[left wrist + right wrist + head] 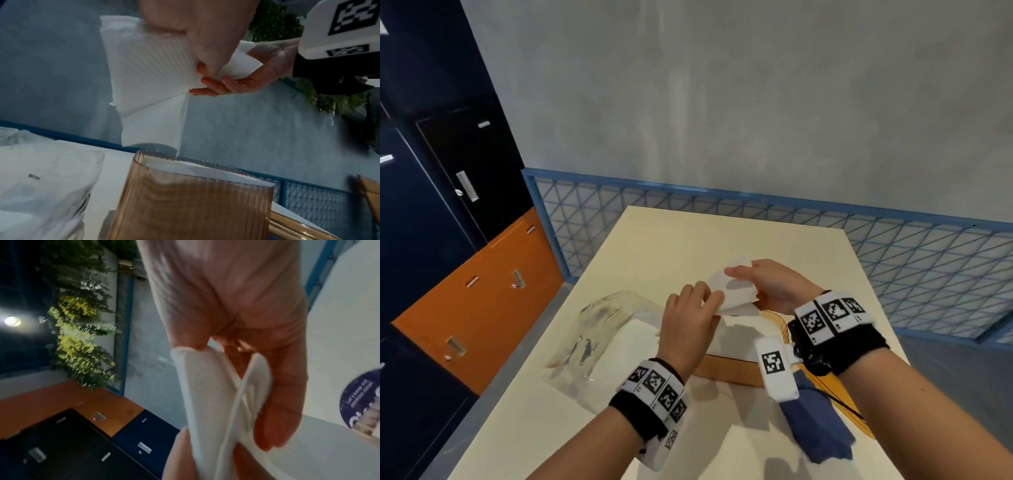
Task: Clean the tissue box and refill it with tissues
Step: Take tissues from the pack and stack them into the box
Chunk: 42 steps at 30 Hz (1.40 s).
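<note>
Both hands hold a folded white tissue (pixel 732 291) above the open amber ribbed tissue box (pixel 191 203), which stands on the cream table (pixel 688 236) packed with white tissues (pixel 736 334). My left hand (pixel 688 318) pinches the tissue's left end (pixel 148 65). My right hand (pixel 767 284) grips its right end between thumb and fingers (pixel 283 402), with the tissue (pixel 207 394) bunched in its palm. One layer of the tissue hangs down to the box rim. The box's amber lid (pixel 852 401) lies on the table to the right.
A crumpled clear plastic tissue wrapper (pixel 599 332) lies left of the box. A dark blue cloth (pixel 818 421) sits near the table's front right. A blue mesh fence (pixel 893 253) runs behind the table; blue, black and orange lockers (pixel 476 308) stand at left.
</note>
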Available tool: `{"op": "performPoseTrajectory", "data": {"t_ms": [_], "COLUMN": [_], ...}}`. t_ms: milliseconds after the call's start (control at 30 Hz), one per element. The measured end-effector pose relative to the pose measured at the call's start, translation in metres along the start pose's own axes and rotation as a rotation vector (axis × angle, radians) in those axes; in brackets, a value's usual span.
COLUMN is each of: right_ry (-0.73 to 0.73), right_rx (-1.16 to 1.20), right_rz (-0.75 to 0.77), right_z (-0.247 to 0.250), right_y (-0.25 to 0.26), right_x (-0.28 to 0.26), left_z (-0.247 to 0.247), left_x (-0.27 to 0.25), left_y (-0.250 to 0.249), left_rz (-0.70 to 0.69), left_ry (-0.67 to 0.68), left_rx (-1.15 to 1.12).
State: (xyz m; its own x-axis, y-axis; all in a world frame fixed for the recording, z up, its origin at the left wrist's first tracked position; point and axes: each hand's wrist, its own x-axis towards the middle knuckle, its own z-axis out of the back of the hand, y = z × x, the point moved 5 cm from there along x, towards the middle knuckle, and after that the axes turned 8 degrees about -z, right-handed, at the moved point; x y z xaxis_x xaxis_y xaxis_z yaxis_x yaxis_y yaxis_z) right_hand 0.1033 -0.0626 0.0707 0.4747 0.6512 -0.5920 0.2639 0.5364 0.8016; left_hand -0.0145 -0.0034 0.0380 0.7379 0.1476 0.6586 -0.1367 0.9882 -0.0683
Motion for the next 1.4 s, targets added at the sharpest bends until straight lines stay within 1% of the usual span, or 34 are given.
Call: {"op": "performPoseTrajectory", "data": {"t_ms": [67, 100, 167, 233, 300, 400, 467, 533, 600, 633, 667, 700, 767, 833, 867, 900, 933, 1000, 1033, 1133, 1233, 1267, 1300, 1333, 1400], "right_ry": [-0.028, -0.025, 0.004, 0.021, -0.012, -0.144, -0.182, -0.199, -0.237, -0.264, -0.273, -0.253, -0.146, -0.121, -0.155, -0.226, -0.296, -0.373, -0.389, -0.452, -0.624, -0.65, -0.639, -0.593, -0.449], "right_rx": [0.037, 0.095, 0.213, 0.237, 0.172, 0.047, -0.04, -0.232, -0.427, -0.476, -0.481, -0.444, -0.256, -0.113, -0.111, -0.188, -0.314, -0.506, -0.529, -0.494, -0.508, -0.45, -0.357, -0.245, 0.01], "right_rz": [-0.031, -0.075, -0.178, -0.24, -0.241, -0.166, -0.116, -0.063, -0.033, -0.032, -0.045, -0.077, -0.143, -0.138, -0.112, -0.064, -0.009, 0.116, 0.15, 0.215, 0.277, 0.308, 0.338, 0.333, 0.263], "right_z": [0.006, 0.008, 0.01, 0.014, 0.018, 0.023, 0.02, 0.017, 0.016, 0.016, 0.015, 0.012, 0.006, 0.006, 0.008, 0.012, 0.017, 0.02, 0.02, 0.021, 0.032, 0.038, 0.042, 0.046, 0.05], "right_y": [-0.003, -0.008, -0.021, -0.036, -0.044, -0.042, -0.037, -0.033, -0.033, -0.034, -0.036, -0.037, -0.039, -0.034, -0.03, -0.028, -0.026, -0.026, -0.026, -0.025, -0.019, -0.016, -0.012, -0.01, -0.011], "right_x": [0.001, 0.0, 0.0, 0.003, 0.005, 0.005, 0.002, 0.0, 0.0, -0.001, -0.002, -0.005, -0.009, -0.011, -0.011, -0.009, -0.005, 0.003, 0.007, 0.016, 0.018, 0.018, 0.017, 0.018, 0.022], "left_z": [-0.002, -0.002, 0.001, 0.004, 0.006, 0.005, 0.005, 0.004, 0.001, 0.001, 0.002, 0.003, 0.005, 0.006, 0.007, 0.008, 0.009, 0.012, 0.015, 0.022, 0.031, 0.033, 0.035, 0.036, 0.036], "left_x": [0.0, 0.001, 0.005, 0.009, 0.013, 0.015, 0.016, 0.016, 0.017, 0.017, 0.018, 0.018, 0.02, 0.021, 0.022, 0.022, 0.023, 0.026, 0.028, 0.035, 0.039, 0.039, 0.04, 0.039, 0.037], "left_y": [-0.001, 0.001, 0.01, 0.02, 0.024, 0.029, 0.034, 0.039, 0.044, 0.044, 0.044, 0.043, 0.04, 0.039, 0.038, 0.038, 0.037, 0.036, 0.036, 0.033, 0.034, 0.035, 0.037, 0.038, 0.041], "left_rz": [0.018, 0.042, 0.138, 0.258, 0.336, 0.447, 0.538, 0.632, 0.691, 0.699, 0.696, 0.685, 0.659, 0.641, 0.631, 0.621, 0.614, 0.604, 0.598, 0.578, 0.595, 0.605, 0.618, 0.634, 0.68], "left_ry": [-0.003, -0.014, -0.043, -0.071, -0.064, -0.046, -0.068, -0.094, -0.096, -0.089, -0.085, -0.085, -0.098, -0.117, -0.121, -0.118, -0.114, -0.122, -0.138, -0.188, -0.216, -0.215, -0.207, -0.197, -0.18], "left_rx": [-0.02, -0.038, -0.104, -0.178, -0.229, -0.308, -0.386, -0.479, -0.531, -0.536, -0.532, -0.524, -0.5, -0.482, -0.476, -0.473, -0.473, -0.487, -0.499, -0.543, -0.605, -0.63, -0.665, -0.708, -0.788]}}
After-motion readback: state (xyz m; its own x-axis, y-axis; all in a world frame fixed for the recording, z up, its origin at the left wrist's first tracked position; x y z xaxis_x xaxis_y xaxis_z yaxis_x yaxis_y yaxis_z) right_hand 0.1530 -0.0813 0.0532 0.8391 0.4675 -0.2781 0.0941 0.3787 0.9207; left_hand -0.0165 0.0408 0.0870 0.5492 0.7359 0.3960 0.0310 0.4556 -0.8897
